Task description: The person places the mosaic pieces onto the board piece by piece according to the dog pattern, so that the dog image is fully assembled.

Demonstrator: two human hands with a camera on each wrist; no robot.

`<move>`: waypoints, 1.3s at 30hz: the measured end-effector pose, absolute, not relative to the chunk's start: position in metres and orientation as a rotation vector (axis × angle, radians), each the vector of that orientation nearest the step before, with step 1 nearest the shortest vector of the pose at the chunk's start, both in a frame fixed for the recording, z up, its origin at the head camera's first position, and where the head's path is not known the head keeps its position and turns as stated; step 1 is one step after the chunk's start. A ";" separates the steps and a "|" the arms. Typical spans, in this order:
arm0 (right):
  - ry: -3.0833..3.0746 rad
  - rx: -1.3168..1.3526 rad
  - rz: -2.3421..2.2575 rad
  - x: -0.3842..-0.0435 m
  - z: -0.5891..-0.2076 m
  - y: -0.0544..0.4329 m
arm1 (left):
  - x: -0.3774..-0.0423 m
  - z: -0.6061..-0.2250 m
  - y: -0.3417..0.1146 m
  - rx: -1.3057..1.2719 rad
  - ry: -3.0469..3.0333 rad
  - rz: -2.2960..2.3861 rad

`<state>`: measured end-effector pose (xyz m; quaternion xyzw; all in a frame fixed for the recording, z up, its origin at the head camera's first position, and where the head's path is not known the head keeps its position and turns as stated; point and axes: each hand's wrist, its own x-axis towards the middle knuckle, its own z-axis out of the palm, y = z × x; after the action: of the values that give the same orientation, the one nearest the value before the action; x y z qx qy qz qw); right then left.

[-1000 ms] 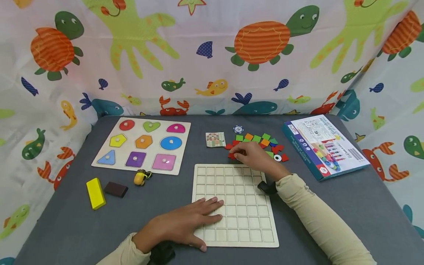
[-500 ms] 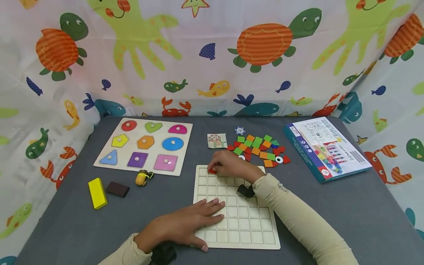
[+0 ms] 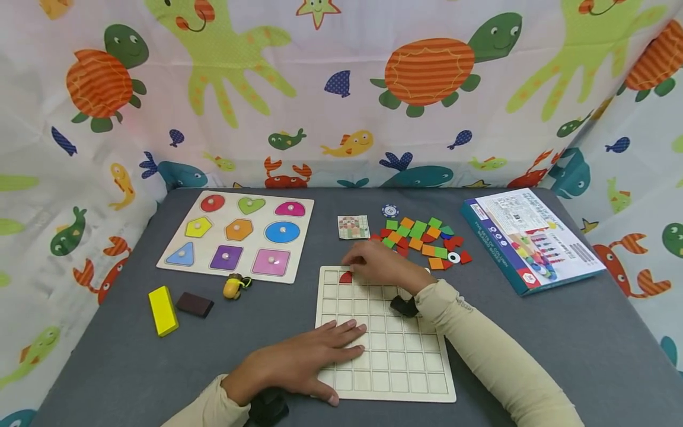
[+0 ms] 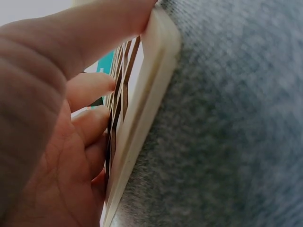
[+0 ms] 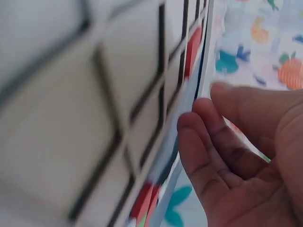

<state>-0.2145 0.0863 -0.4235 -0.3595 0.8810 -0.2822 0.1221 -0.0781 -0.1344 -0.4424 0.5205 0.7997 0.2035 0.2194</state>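
A wooden grid board [image 3: 409,360] lies on the grey cloth. My left hand [image 3: 299,360] rests on its lower left part with fingers spread; in the left wrist view the thumb lies over the board's edge [image 4: 142,113]. A small red tile [image 3: 346,277] with a curved side lies in a top-row square. Just right of that tile is my right hand [image 3: 381,264], over the board's top edge. In the right wrist view its fingers [image 5: 199,156] are loosely bent, the thumb stands apart from them, and nothing is held. The same red tile [image 5: 193,49] shows beyond the fingertips.
Several red, green and orange tiles [image 3: 418,228] lie behind the board, beside a picture card [image 3: 353,227] and a round chip [image 3: 390,210]. A box [image 3: 533,243] lies right. Left are a shape puzzle [image 3: 245,249], a toy bee [image 3: 233,286], a yellow block [image 3: 163,311] and a dark block [image 3: 194,305].
My right hand went left from the tile pile to the board's top row with a red tile, let it go there and drew slightly right. The left hand stayed on the board.
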 end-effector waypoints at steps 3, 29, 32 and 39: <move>2.649 -0.931 -0.871 -0.218 -0.422 0.107 | -0.079 -0.443 -0.133 1.442 2.211 0.573; 2.817 -0.526 -0.969 -0.262 -0.417 0.182 | -0.079 -0.444 -0.126 1.440 2.221 0.602; 2.819 -0.488 -0.978 -0.267 -0.417 0.179 | -0.079 -0.443 -0.128 1.436 2.213 0.608; 2.768 -0.484 -0.889 -0.266 -0.423 0.166 | -0.079 -0.442 -0.134 1.414 2.193 0.600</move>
<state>-0.2658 0.1663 -0.4226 -0.1635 0.9347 -0.3003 0.0968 -0.0787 -0.1336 -0.4421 0.5140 0.7971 0.2182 0.2299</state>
